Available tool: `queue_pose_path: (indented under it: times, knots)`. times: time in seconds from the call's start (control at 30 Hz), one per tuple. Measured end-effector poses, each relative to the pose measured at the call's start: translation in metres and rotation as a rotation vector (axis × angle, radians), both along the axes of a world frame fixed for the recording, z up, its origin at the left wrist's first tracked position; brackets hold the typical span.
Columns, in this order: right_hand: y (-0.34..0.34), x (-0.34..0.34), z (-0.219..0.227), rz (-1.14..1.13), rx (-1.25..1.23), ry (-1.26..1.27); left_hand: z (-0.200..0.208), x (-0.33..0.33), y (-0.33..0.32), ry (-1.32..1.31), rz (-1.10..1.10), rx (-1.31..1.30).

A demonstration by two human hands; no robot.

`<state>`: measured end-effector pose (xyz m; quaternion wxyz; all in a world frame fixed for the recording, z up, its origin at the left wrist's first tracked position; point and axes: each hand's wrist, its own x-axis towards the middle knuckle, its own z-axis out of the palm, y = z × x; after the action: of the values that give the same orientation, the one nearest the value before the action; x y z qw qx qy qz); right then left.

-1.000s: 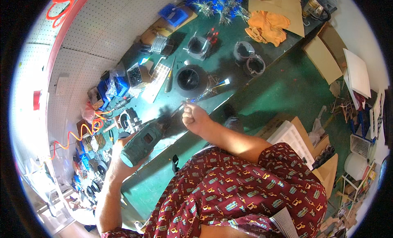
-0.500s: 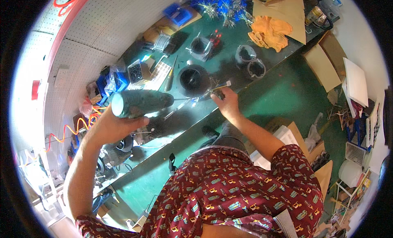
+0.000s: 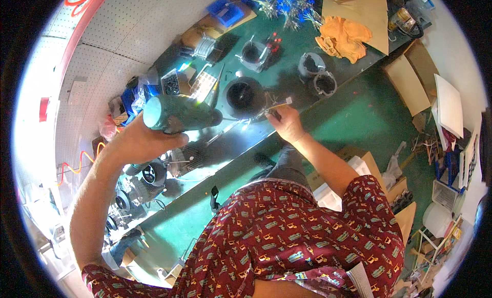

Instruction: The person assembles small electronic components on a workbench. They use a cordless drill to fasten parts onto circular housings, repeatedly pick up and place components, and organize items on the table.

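Note:
My left hand (image 3: 146,142) is wrapped round a teal power screwdriver (image 3: 179,113). Its thin bit points right, toward the lower edge of a round black housing (image 3: 238,95) on the green workbench. My right hand (image 3: 287,124) is closed in a pinch at the housing's lower right side, beside thin wires that end in a small white connector (image 3: 288,100). What lies between those fingertips is too small to make out. A hand screwdriver (image 3: 214,93) lies just left of the housing.
Behind the housing stands a grey ring-shaped part (image 3: 252,54); two more grey rings (image 3: 324,84) sit to the right. Farther back are an orange cloth (image 3: 343,37), a blue bin (image 3: 225,12) and a wire spool (image 3: 206,48). Motors (image 3: 151,175) stand at the left.
The power screwdriver's body has tilted, its rear end rising slightly. The view has shifted a little. My right hand stays pinched beside the housing.

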<state>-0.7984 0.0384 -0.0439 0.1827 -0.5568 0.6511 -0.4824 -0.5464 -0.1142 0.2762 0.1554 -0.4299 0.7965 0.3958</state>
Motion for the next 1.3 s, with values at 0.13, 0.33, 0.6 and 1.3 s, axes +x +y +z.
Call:
queue_pose_path:
  times: [0.13,0.33,0.6,1.3]
  knots:
    - [0.001,0.000,-0.004,0.013,0.030,-0.021,0.000,-0.008,0.006,0.060,-0.017,0.005]
    - [0.001,0.006,0.003,-0.035,0.048,-0.078,-0.001,-0.011,0.012,0.025,-0.066,-0.055]
    - [0.005,0.009,0.010,-0.073,0.112,-0.199,-0.006,-0.010,0.015,0.025,-0.098,-0.132]
    - [0.034,0.012,0.025,0.012,0.389,-1.928,-0.041,0.062,0.098,0.238,0.237,0.026]
